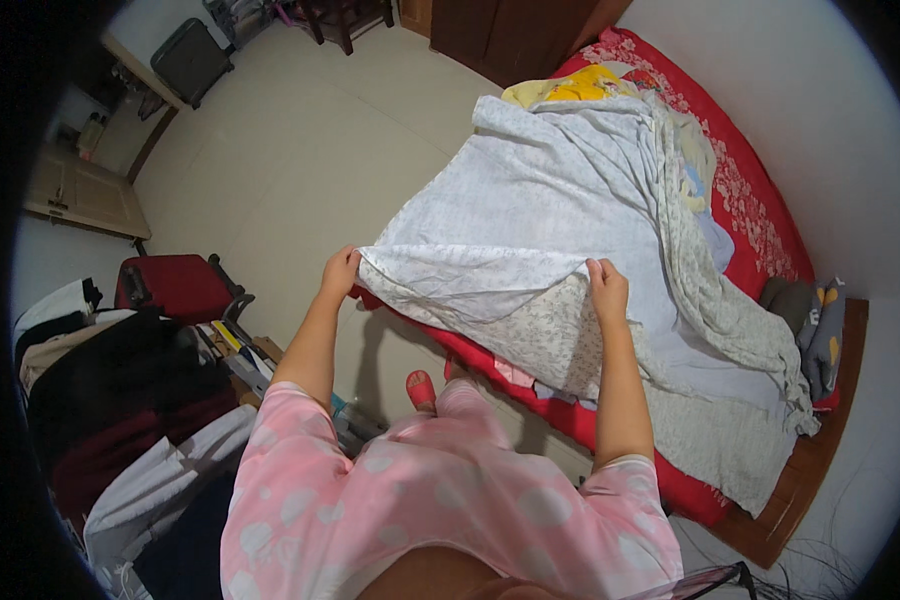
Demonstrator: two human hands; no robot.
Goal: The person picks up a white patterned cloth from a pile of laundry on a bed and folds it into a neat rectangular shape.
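A large pale duvet cover or sheet [530,190] with a faint leaf print lies spread over the bed. My left hand [341,272] pinches its near left corner, out past the bed's side. Farther right along the same edge, my right hand [608,290] grips the cloth with closed fingers. Between my hands the edge is lifted and stretched, and a fold hangs below it, showing the patterned side [530,325]. More of the cloth is bunched in a thick ridge [705,270] on the right.
Under the cloth is a red flowered bedsheet [760,235]. Yellow bedding [585,85] lies at the far end, a grey cushion [820,330] near the wooden headboard [815,470]. Clothes [120,400] and a dark red suitcase [175,287] stand at left; a grey suitcase [190,62] farther off.
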